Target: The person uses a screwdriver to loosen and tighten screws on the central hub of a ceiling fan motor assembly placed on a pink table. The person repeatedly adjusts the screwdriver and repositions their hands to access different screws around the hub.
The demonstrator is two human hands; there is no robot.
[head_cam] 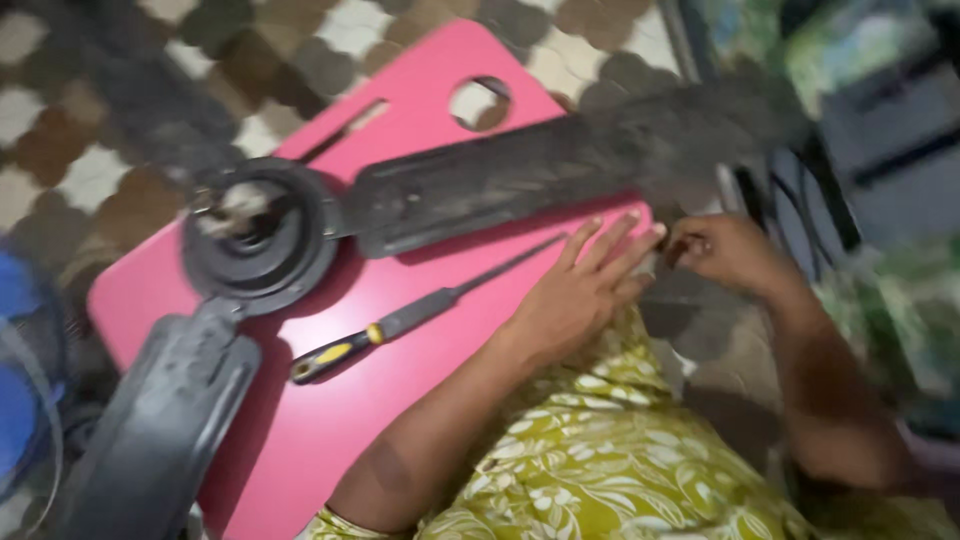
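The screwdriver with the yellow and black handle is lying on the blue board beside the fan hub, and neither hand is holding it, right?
Not quite: the board is pink, not blue, as the head view shows. The rest holds. The screwdriver lies on it beside the fan hub, and neither the left hand nor the right hand holds it.

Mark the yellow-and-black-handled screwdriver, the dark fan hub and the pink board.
Yellow-and-black-handled screwdriver [400, 322], head view, on its metal shaft.
Dark round fan hub [262, 238], head view, centre.
Pink flat board [340, 420], head view, bare surface.
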